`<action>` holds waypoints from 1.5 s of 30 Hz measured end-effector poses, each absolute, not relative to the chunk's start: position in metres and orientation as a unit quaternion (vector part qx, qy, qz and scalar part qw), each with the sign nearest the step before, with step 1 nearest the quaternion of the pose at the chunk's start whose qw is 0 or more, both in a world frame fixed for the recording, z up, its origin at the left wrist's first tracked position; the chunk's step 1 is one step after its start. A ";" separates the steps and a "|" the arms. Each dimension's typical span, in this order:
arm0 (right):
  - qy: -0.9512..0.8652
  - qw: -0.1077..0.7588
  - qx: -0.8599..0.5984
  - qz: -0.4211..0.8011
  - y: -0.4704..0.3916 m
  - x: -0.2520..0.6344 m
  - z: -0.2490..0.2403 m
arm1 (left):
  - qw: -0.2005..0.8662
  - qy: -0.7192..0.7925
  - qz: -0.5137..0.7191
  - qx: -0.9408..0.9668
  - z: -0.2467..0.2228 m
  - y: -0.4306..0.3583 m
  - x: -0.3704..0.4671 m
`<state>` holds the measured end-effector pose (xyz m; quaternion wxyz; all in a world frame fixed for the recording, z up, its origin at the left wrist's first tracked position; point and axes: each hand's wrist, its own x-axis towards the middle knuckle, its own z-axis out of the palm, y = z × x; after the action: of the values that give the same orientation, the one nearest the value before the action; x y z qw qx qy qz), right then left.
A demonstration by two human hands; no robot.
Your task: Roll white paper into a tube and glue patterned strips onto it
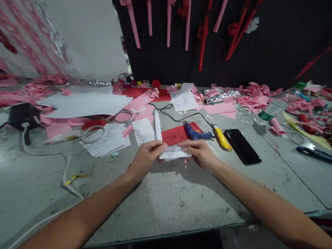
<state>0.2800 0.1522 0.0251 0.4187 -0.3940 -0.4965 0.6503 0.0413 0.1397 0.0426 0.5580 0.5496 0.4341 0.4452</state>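
Between my two hands is a small sheet of white paper (175,153) with grey print on it, held just above the table. My left hand (148,153) pinches its left end between thumb and fingers, and my right hand (201,151) pinches the right end. Most of the other fingertips are hidden under the sheet. Right behind it lies a red card (175,135), with a blue glue gun (196,132) resting across its right part. A white paper tube (157,127) stands out beside the card's left edge, next to a printed white sheet (143,131).
Right of my hands lie a yellow-handled tool (222,138), a black phone (242,146) and a plastic bottle (273,109). At left are a tape roll (93,134), a black adapter (24,115) and a white cable (65,169). Pink paper scraps (255,97) line the back.
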 end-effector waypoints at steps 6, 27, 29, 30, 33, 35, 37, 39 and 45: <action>-0.508 0.415 -0.415 0.631 0.149 0.274 0.031 | 0.531 0.445 0.460 0.555 0.043 0.138 0.042; -0.569 0.365 -0.426 0.601 0.141 0.270 0.036 | 0.503 0.452 0.419 0.606 0.044 0.132 0.046; -0.570 0.370 -0.426 0.597 0.141 0.270 0.036 | 0.504 0.452 0.423 0.602 0.044 0.132 0.046; -0.570 0.371 -0.426 0.597 0.141 0.270 0.037 | 0.506 0.451 0.425 0.600 0.044 0.133 0.046; -0.569 0.372 -0.425 0.597 0.141 0.271 0.038 | 0.514 0.446 0.429 0.593 0.043 0.134 0.045; -0.573 0.369 -0.427 0.595 0.142 0.271 0.039 | 0.520 0.446 0.426 0.592 0.041 0.135 0.045; -0.579 0.368 -0.427 0.589 0.142 0.272 0.038 | 0.531 0.444 0.421 0.587 0.040 0.136 0.045; -0.584 0.371 -0.426 0.583 0.142 0.273 0.038 | 0.548 0.439 0.415 0.579 0.040 0.137 0.044; -0.598 0.353 -0.421 0.583 0.140 0.271 0.042 | 0.514 0.447 0.373 0.630 0.043 0.135 0.043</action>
<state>0.2713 0.1397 0.0418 0.3531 -0.4214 -0.5977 0.5834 0.0429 0.1347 0.0434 0.5138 0.6302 0.4472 0.3726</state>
